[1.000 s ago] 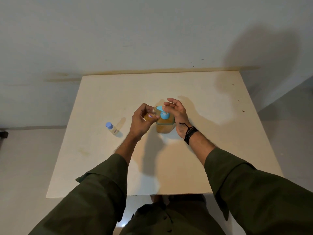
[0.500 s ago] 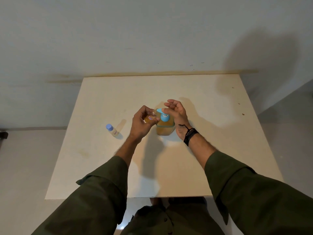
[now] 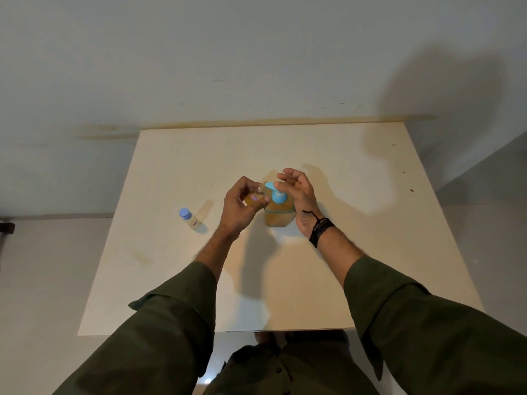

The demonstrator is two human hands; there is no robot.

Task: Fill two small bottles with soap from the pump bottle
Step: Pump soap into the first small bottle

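Left hand [image 3: 238, 208] grips small bottle [image 3: 254, 197] at blue pump spout. Right hand [image 3: 299, 195] relaxed, fingers apart, touching pump bottle [image 3: 279, 215]. Capped bottle [image 3: 189, 218] left, apart.

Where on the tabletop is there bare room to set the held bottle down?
Free: the right side of the cream table, the far strip along the wall, and the near edge between the sleeves. Crowded: the centre, where the left hand holds the small amber bottle at the blue-pump soap bottle under the right hand. The blue-capped small bottle stands left.
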